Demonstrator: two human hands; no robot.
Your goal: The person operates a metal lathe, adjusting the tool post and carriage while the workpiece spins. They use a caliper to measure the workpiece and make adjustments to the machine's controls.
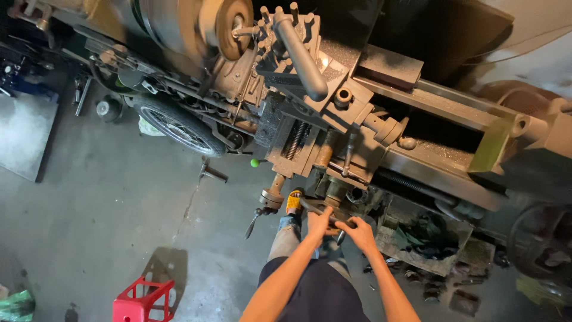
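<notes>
- Nearest the camera: two bare forearms and dark trousers, reaching down to the front of a big lathe [369,119].
- Left hand [319,223] closed on a dark metal handwheel [325,210] at the lower front edge of the lathe carriage, fingers wrapped over the rim.
- Right hand [360,232] on the same handwheel, just beside the left; fingers curled around it, exact grip partly hidden.
- Handwheel judged stiff, heavy steel, probably oily and a little slippery; best held on the rim or spokes with full fingers, not on the thin lever parts.
- Foot in a yellow sandal [294,201] on the floor, just left of the handwheel, close under the carriage.
- Above the hands: tool post with long grey handle [301,53], and a bare lead screw [296,140] in the cross slide.
- Spinning chuck area with brownish disc [232,21] at the top edge, blurred; a danger for sleeves and fingers.
- Small lever with green knob [255,162] standing out at the left edge of the carriage, near the knee.
- On the floor: red plastic stool [143,301] at the bottom edge, motorcycle wheel [179,126] leaning under the lathe at the left, scrap pieces [429,238] to the right.
</notes>
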